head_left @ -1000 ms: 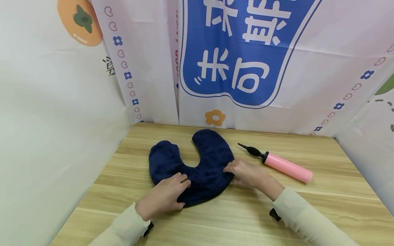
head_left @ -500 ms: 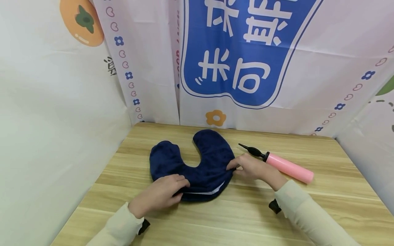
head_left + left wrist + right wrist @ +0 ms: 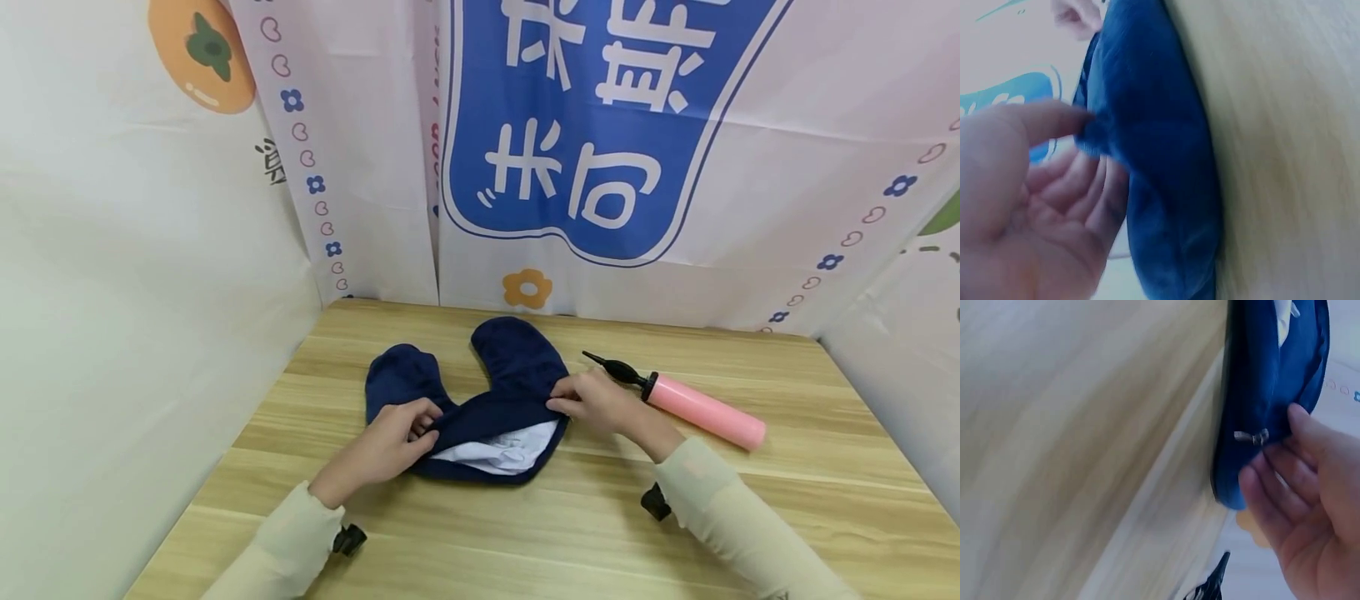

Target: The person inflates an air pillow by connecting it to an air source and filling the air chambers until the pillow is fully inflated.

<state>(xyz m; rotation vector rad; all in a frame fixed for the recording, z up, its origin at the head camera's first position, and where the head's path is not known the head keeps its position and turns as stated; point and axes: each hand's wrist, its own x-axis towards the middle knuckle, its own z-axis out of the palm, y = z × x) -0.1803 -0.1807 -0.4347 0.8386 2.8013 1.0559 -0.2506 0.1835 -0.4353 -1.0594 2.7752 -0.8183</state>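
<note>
Navy neck pillow gapes near the far edge of the table

Left hand and right hand each pinch it between fingers (white material shows inside); a pink pump lies toward the far right corner.

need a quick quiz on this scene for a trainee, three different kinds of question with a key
1. True or false: in the head view, the pink pump lies to the right of the navy U-shaped cover.

2. What colour is the material showing inside the navy U-shaped cover?
a) green
b) white
c) orange

3. Fill in the gap: in the right wrist view, the zipper pull is close to the fingers of the ____ hand.

Key:
1. True
2. b
3. right: the right hand
</note>
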